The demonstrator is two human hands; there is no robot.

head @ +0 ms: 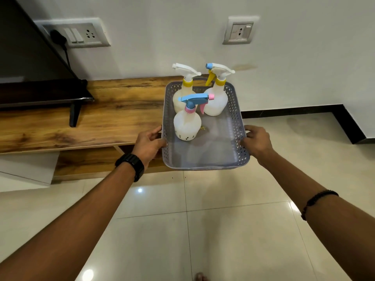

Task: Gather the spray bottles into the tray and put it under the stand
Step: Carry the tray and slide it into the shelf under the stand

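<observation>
1. Three spray bottles stand upright in our grey perforated tray [235, 126], so the gathering looks done: one with a white trigger [183, 92] at the far left, one with a yellow trigger [216, 98] at the far right, one with a blue-and-pink head [187, 123] nearer us on the left.
2. We have the tray lifted, its far end over the right end of the wooden surface [81, 122] and its near end out over the tiled floor [203, 230].
3. Our left hand [149, 145] clamps the left rim, thumb over the top edge and fingers curled onto the wall; our right hand [257, 142] mirrors it on the right rim, fingers wrapped and pinching the edge.
4. Why both sides? The bottles sit toward the far end, so we judge an even two-handed hold keeps the tray level and the tall bottles from toppling.
5. Below the surface, to the left, an open shelf space [91, 161] shows; that is likely where we lower and slide the tray next.
6. Watch the tilt on the way down.
</observation>
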